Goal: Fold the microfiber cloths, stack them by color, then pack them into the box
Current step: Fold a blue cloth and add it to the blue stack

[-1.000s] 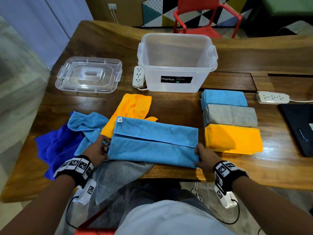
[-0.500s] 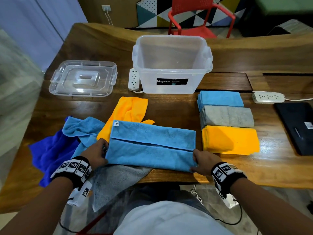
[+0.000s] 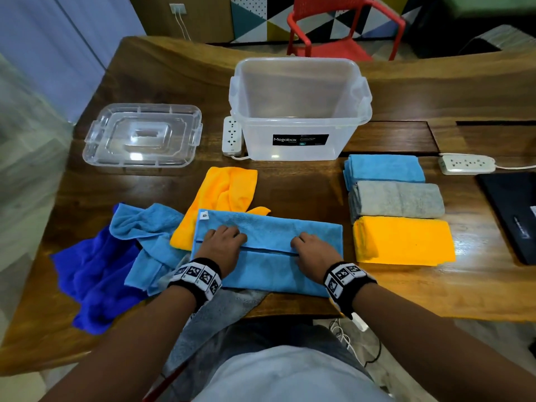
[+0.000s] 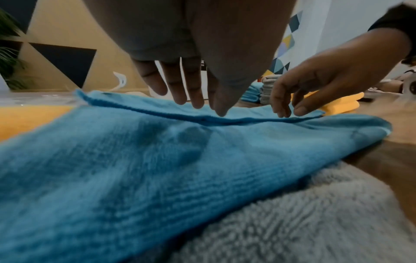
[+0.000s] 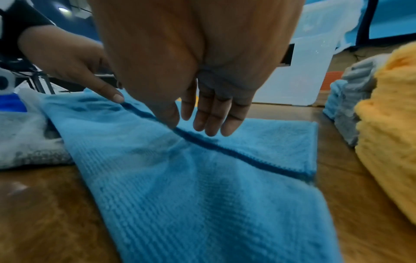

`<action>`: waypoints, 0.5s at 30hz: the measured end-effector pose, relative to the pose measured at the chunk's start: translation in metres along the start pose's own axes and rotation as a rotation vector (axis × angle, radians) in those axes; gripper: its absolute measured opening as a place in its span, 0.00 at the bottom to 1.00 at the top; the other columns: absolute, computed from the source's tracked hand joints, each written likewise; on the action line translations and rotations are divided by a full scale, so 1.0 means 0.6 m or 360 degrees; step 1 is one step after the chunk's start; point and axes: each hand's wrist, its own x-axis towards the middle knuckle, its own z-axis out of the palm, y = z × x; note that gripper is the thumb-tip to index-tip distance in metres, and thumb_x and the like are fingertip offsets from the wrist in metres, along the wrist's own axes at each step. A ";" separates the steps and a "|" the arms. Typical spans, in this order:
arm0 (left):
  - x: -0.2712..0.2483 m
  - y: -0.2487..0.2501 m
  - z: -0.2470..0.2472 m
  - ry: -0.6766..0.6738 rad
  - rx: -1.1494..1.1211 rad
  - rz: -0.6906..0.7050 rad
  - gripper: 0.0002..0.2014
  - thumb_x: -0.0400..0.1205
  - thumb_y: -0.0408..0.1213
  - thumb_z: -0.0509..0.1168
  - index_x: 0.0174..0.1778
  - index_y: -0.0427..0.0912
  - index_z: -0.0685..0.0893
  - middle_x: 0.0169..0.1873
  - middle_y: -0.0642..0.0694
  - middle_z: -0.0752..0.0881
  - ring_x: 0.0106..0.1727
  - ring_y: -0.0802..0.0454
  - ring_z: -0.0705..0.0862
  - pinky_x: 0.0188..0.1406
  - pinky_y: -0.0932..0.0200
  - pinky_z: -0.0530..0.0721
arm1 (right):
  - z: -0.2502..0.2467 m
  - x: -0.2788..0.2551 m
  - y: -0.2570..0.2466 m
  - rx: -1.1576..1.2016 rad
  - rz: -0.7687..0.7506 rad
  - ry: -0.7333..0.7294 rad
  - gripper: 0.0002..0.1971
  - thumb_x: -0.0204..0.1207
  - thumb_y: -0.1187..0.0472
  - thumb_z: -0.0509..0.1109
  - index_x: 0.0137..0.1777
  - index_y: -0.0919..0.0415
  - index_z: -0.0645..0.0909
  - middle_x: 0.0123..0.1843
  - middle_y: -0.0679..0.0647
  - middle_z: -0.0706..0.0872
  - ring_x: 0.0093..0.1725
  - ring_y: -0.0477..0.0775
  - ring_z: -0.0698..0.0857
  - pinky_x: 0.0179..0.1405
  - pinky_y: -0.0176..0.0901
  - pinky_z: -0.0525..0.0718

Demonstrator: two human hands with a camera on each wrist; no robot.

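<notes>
Both hands moved onto light blue cloth [image 3: 269, 242], seemingly flat

Light-blue cloth [image 3: 269, 256] in the near centre, with a darker blue stitched hem. Left: royal-blue cloth [image 3: 95, 280], light-blue crumpled cloth [image 3: 145, 227], orange cloth [image 3: 223, 195], grey cloth [image 3: 214, 311] at the near edge. Right stacks, far to near: light blue [image 3: 384, 168], grey [image 3: 397, 198], orange [image 3: 406, 240]. Clear box [image 3: 298, 111] with black label; clear lid [image 3: 142, 136]. Wristbands [image 3: 197, 278] black with black-and-white square markers. Brown wood table [image 3: 290, 184], red chair [image 3: 342, 27].
</notes>
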 end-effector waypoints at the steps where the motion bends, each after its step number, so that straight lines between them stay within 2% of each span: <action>1: 0.001 -0.003 0.004 0.0003 0.0026 -0.0020 0.18 0.60 0.34 0.80 0.44 0.49 0.86 0.39 0.47 0.83 0.39 0.42 0.83 0.37 0.47 0.81 | 0.002 0.002 0.000 -0.0039 0.0025 0.0001 0.13 0.82 0.63 0.62 0.65 0.59 0.74 0.62 0.59 0.77 0.61 0.64 0.78 0.55 0.57 0.81; 3: 0.002 -0.009 0.008 -0.0033 0.0038 -0.0039 0.18 0.58 0.30 0.79 0.40 0.47 0.84 0.35 0.47 0.82 0.37 0.42 0.82 0.36 0.47 0.81 | 0.005 0.003 0.005 -0.0085 0.0051 0.0012 0.13 0.81 0.66 0.63 0.64 0.60 0.75 0.61 0.60 0.77 0.60 0.64 0.78 0.55 0.58 0.81; 4: 0.003 -0.012 0.006 -0.0077 0.0027 -0.0054 0.16 0.60 0.29 0.78 0.40 0.47 0.84 0.35 0.47 0.81 0.39 0.42 0.81 0.38 0.47 0.81 | 0.006 0.004 0.007 -0.0093 0.0061 0.0015 0.12 0.80 0.67 0.63 0.63 0.61 0.75 0.60 0.60 0.77 0.60 0.64 0.78 0.54 0.57 0.81; 6: 0.005 -0.018 0.003 -0.0190 0.0007 -0.0085 0.11 0.70 0.28 0.71 0.45 0.46 0.84 0.41 0.46 0.82 0.47 0.40 0.81 0.47 0.46 0.79 | 0.006 0.004 0.010 -0.0113 0.0077 0.0006 0.11 0.80 0.67 0.63 0.61 0.62 0.76 0.58 0.61 0.79 0.59 0.64 0.78 0.52 0.56 0.80; 8: 0.006 -0.022 0.004 -0.0230 0.0007 -0.0089 0.11 0.76 0.29 0.64 0.51 0.45 0.83 0.46 0.45 0.82 0.53 0.40 0.80 0.52 0.45 0.75 | 0.003 0.002 0.010 -0.0101 0.0084 0.0006 0.09 0.80 0.67 0.62 0.58 0.62 0.77 0.55 0.61 0.80 0.56 0.64 0.79 0.49 0.54 0.79; 12: 0.005 -0.029 0.009 -0.0277 0.0021 -0.0068 0.13 0.78 0.30 0.62 0.56 0.46 0.80 0.52 0.45 0.81 0.59 0.42 0.78 0.57 0.47 0.73 | 0.001 -0.003 0.012 -0.0092 0.0043 0.0000 0.08 0.81 0.64 0.60 0.55 0.61 0.78 0.52 0.60 0.81 0.53 0.64 0.80 0.47 0.52 0.79; 15: 0.002 -0.032 0.011 -0.0307 0.0019 -0.0038 0.11 0.78 0.33 0.62 0.56 0.45 0.82 0.51 0.45 0.82 0.57 0.42 0.79 0.57 0.46 0.74 | 0.002 -0.007 0.016 -0.0115 0.0028 -0.0083 0.08 0.81 0.63 0.60 0.55 0.60 0.79 0.52 0.59 0.82 0.53 0.63 0.81 0.49 0.55 0.83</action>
